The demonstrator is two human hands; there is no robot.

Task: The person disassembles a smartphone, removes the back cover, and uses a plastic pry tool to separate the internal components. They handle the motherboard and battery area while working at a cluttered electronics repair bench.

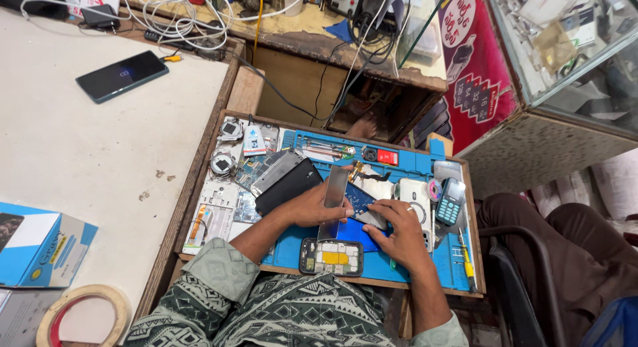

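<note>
On the blue mat (432, 257), left fingers (335, 211) pinch a metal strip (333, 194).

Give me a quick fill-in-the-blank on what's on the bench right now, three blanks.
1. The left hand holds a thin metal strip over a repair mat coloured ____.
2. The small keypad phone lies to the ____ of the right hand.
3. On the white counter a dark smartphone lies with its screen facing ____.

Missing words: blue; right; up
</note>
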